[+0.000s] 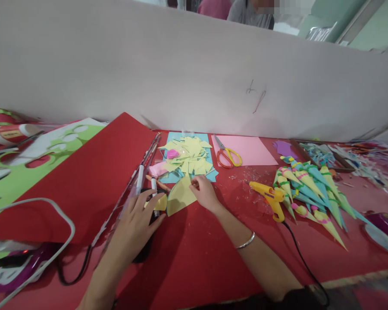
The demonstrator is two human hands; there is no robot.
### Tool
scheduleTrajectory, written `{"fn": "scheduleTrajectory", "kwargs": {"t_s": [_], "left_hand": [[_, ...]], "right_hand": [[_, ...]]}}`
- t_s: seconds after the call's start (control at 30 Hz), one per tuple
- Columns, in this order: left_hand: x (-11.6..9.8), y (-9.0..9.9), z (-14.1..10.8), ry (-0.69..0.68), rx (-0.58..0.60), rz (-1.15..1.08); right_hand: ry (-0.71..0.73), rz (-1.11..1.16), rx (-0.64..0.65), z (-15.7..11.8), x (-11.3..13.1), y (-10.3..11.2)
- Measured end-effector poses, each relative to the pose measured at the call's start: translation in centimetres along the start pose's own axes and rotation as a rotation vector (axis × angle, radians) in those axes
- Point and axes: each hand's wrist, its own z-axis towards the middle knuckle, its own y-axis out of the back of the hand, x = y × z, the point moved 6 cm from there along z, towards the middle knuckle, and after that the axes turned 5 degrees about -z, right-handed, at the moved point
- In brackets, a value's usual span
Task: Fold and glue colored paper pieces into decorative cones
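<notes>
My right hand (204,192) pinches the edge of a pale yellow, fan-shaped piece of paper (181,196) on the red table. To its left, my left hand (140,221) is spread, its fingers apart, above a smaller yellow paper piece (161,203) and a white marker (154,189). A black object, partly hidden, lies under this hand. Just beyond both hands, a heap of yellow paper scraps (192,150) rests on a light blue sheet (172,176), with a bright pink bit (172,153) on top.
Scissors (228,156) lie on a pink sheet (255,150). A yellow glue gun (271,198) sits right of my arm, its black cord trailing to the front edge. Several decorated paper cones (310,185) are piled further right. Large red card (93,181) covers the left side; a white cable (60,209) loops there.
</notes>
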Motion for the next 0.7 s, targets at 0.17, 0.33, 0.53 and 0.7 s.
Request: {"fn": "scheduleTrajectory", "kwargs": {"t_s": [0.17,0.33,0.53,0.7], "left_hand": [[-1.2,-0.2,0.3,-0.018,0.005,-0.016],[-3.7,-0.1,0.9,-0.206,0.048,-0.015],[-7.5,-0.1,0.9,-0.464,0.082,-0.078],[-9.8,-2.5,0.3,-0.532,0.181,-0.097]], "right_hand": [[0.016,0.227,0.078,-0.2,0.1,1.4],[0.003,0.43,0.2,-2.4,0.3,2.8],[-0.039,0.424,0.132,-6.1,-1.3,4.4],[0.14,0.008,-0.063,-10.2,-1.4,6.5]]}}
